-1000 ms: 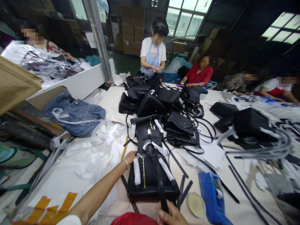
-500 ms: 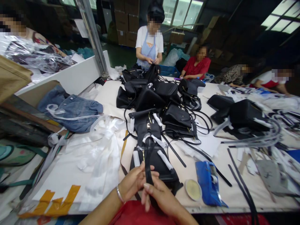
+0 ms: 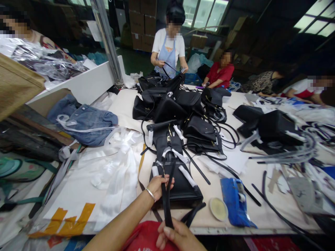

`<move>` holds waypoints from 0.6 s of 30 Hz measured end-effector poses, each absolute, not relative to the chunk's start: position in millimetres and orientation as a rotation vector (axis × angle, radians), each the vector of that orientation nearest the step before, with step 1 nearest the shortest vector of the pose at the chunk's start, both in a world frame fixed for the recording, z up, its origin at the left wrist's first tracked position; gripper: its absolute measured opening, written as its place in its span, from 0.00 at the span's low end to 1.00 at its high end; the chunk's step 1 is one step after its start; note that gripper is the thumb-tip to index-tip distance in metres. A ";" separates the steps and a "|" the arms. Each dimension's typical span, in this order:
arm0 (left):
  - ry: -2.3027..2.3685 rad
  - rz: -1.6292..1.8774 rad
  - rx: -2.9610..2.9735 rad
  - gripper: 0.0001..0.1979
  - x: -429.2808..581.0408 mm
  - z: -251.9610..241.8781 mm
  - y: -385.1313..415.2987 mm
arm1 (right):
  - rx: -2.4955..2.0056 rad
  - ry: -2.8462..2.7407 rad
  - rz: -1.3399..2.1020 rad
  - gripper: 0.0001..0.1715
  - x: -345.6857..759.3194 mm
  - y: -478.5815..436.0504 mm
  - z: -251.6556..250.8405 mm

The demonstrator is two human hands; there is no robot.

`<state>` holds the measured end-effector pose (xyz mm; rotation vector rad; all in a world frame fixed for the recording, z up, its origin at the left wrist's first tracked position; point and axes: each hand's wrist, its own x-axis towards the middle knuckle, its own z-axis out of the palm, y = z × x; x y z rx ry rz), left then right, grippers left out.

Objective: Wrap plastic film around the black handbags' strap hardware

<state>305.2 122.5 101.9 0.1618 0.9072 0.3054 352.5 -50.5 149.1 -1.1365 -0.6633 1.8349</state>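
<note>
A black leather-look bag (image 3: 183, 190) lies in front of me, with white wrapping on its handle and side parts and gold-coloured hardware. My left hand (image 3: 160, 186), with a bracelet at the wrist, is closed round black straps (image 3: 166, 205) near the bag's front. Lower down, close to the table edge, my right hand (image 3: 175, 234) pinches the same straps, which run taut between both hands. Other strap ends (image 3: 192, 212) hang loosely at the bag's near corner.
Several black bags (image 3: 170, 104) are heaped behind. A blue tape dispenser (image 3: 237, 202) and a round tape roll (image 3: 218, 209) lie at right. White wrapping sheets (image 3: 117, 181) and a denim piece (image 3: 86, 122) lie left. Across the table, a co-worker in a blue apron (image 3: 169, 52) handles a strap.
My right hand has slid down the straps toward me, while my left hand has moved up them toward the bag. The co-worker opposite has spread their hands apart with a strap.
</note>
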 end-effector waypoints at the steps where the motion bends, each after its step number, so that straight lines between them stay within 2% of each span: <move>1: 0.903 0.303 0.149 0.04 304.7 101.3 124.9 | -1.116 -0.652 1.835 0.26 351.6 -50.6 152.5; 2: 0.884 0.296 0.132 0.01 304.1 100.9 128.0 | -1.093 -0.628 1.829 0.26 350.7 -50.4 156.0; 6: 0.805 0.268 0.077 0.08 300.2 100.4 139.5 | -1.082 -0.517 1.772 0.29 351.8 -51.6 168.5; 12: 0.843 0.268 0.157 0.07 298.2 103.0 132.3 | -1.277 -0.562 1.726 0.28 354.3 -63.4 182.8; 18: 0.715 0.254 0.226 0.11 291.1 132.1 109.4 | -1.246 -0.526 1.718 0.26 337.5 -58.6 185.3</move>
